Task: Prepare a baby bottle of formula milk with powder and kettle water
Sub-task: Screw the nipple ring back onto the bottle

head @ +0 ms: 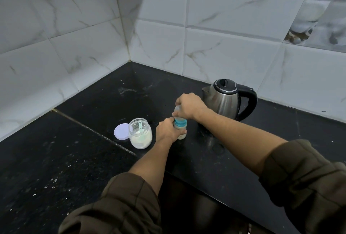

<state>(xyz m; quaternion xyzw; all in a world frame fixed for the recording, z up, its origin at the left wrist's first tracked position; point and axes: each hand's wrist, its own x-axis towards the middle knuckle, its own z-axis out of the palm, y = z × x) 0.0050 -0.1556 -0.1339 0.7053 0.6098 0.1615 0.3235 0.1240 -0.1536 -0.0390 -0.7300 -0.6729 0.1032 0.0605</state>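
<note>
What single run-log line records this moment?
left hand: grips baby bottle | right hand: grips cap | powder jar: open | kettle: lid down

The kettle [224, 100] has a brushed steel body with a soft sheen; its lid and handle are glossy black plastic. Under it the worktop [74, 158] is dark polished stone, finely speckled and reflective. Behind the kettle the wall tiles [224, 55] are smooth, glossy white with grey marble veining. Left of the kettle, the bottle [180, 124] is cloudy translucent plastic with a teal plastic ring. Farther left, the jar [140, 134] is clear and shiny, holding matt white powder [142, 141] and a pale green plastic scoop [140, 126]; its lid [121, 132] is matt lilac plastic. The sleeves [309, 177] are matt olive-brown cloth.
</note>
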